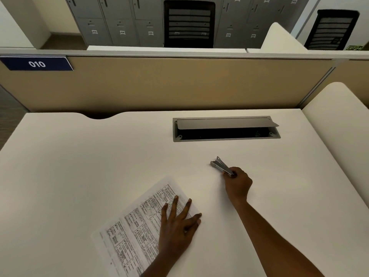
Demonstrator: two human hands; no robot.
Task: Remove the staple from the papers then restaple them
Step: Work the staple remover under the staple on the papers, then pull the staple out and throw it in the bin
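Observation:
Printed papers (131, 226) lie slanted on the white desk (79, 156) near its front edge. My left hand (177, 222) rests flat on their right side with fingers spread and straight. To the right and farther back, my right hand (237, 182) grips the rear end of a small metal stapler (220, 165), whose nose points up-left just above or on the desk. The staple itself is too small to make out.
A grey cable box (225, 128) with its lid tilted open is set into the desk behind the stapler. A tan partition (159, 82) closes the back, a white side panel (339, 120) the right. Office chairs and lockers stand beyond.

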